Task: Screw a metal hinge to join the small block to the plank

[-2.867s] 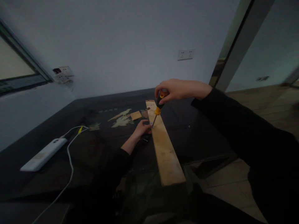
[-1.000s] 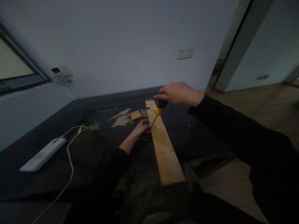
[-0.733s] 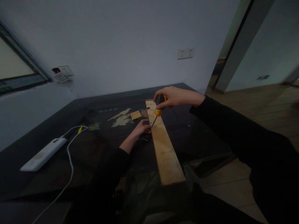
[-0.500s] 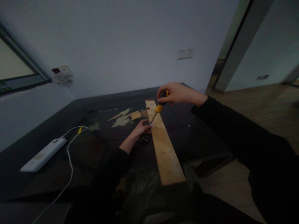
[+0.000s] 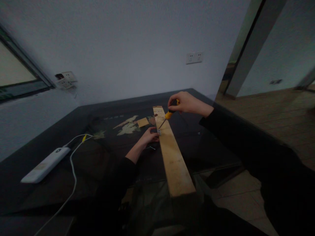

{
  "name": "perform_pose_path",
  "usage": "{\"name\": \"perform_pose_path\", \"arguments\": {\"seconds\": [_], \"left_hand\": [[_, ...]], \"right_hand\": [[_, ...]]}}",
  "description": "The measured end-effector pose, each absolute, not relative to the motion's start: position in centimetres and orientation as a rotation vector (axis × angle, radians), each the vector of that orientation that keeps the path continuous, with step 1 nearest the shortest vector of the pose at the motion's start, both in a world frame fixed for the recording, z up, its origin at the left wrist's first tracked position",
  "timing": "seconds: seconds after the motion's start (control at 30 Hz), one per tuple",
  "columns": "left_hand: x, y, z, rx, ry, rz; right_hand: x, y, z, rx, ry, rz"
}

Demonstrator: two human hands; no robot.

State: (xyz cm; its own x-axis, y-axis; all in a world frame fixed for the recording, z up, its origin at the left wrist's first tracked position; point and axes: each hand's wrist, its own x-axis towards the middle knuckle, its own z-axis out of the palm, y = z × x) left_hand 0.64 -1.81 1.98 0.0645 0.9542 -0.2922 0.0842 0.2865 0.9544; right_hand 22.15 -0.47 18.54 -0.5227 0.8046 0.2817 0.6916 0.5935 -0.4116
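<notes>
My right hand is closed round the black and yellow handle of a screwdriver. The shaft slants down to the left, and its tip is at a small metal plate with holes on the left edge of a wooden board. My left hand pinches this plate against the board from the left side. The board lies lengthwise, its near end sticking out past the table's front edge. Close below my left hand lie a few thin screws or nails, too small to tell which.
The dark table has a painted flower pattern and a small square wood piece. At left lies a white power bank with a white cable. A small shiny piece lies right of the board. The wall rises behind.
My right hand has come down a little and to the right, so the screwdriver leans lower. The metal plate shows more clearly now. My left hand stays in place.
</notes>
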Motion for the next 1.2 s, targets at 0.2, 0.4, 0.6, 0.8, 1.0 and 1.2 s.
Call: {"name": "perform_pose_path", "arguments": {"seconds": [0.2,0.4,0.6,0.8,1.0,1.2], "left_hand": [[0.7,-1.9,2.2,1.082,1.335,0.892],[0.5,-1.8,2.0,1.093,1.323,0.892],[0.5,-1.7,1.8,1.089,1.31,0.895],[0.4,-1.5,1.4,1.089,1.316,0.9],[0.4,-1.7,1.6,1.077,1.33,0.896],[0.6,-2.0,1.8,1.079,1.336,0.919]], "right_hand": [[22.2,-0.4,18.2,-1.178,-2.383,0.328],[22.3,-0.3,18.0,-1.165,-2.392,0.33],[22.6,-0.4,18.2,-1.176,-2.423,0.316],[21.9,0.9,19.7,-1.092,-2.691,0.345],[18.8,1.8,22.6,-1.104,-2.957,0.432],[17.0,0.9,23.7,-1.351,-2.939,0.336]]}}
